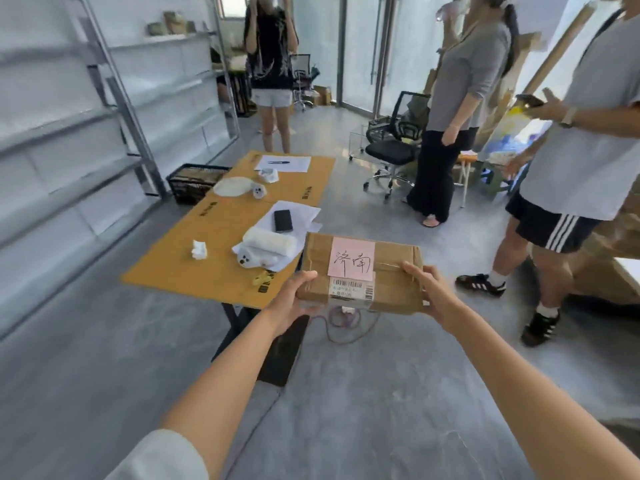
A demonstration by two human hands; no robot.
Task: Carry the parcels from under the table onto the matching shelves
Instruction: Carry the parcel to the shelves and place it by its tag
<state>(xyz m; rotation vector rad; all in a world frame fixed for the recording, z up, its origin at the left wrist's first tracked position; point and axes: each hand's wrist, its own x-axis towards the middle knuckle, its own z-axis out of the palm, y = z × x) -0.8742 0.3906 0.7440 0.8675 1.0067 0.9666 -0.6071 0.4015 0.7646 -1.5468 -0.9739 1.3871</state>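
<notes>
One cardboard parcel (360,271) held up in mid-air, just past the near right corner of the table (221,237) and above the grey floor — left hand (294,299) wrapped around its left end, right hand (429,289) clasped on its right end, thumbs on top. On the lid, one pink note (351,259) handwritten 济南; below it one white barcode label (351,289), print too small to read. One black crate (195,181) on the floor between the table's far left side and the shelves, holding something pale, too blurred to name. Metal shelves (86,133) along the left wall, two bays, mostly bare; a few brownish parcels (171,24) up on a high far shelf. On the cardboard-covered tabletop: one black phone (283,220) lying on white paper, one rolled white cloth (270,241) just beside it, two white controllers (258,260), one crumpled tissue (199,250), one sheet of paper (284,163) with a blue pen on it at the far end. Black printed marks along the tabletop's edges, unreadable. Three bystanders around — one beyond the table, two at right — and one black office chair (393,150).
</notes>
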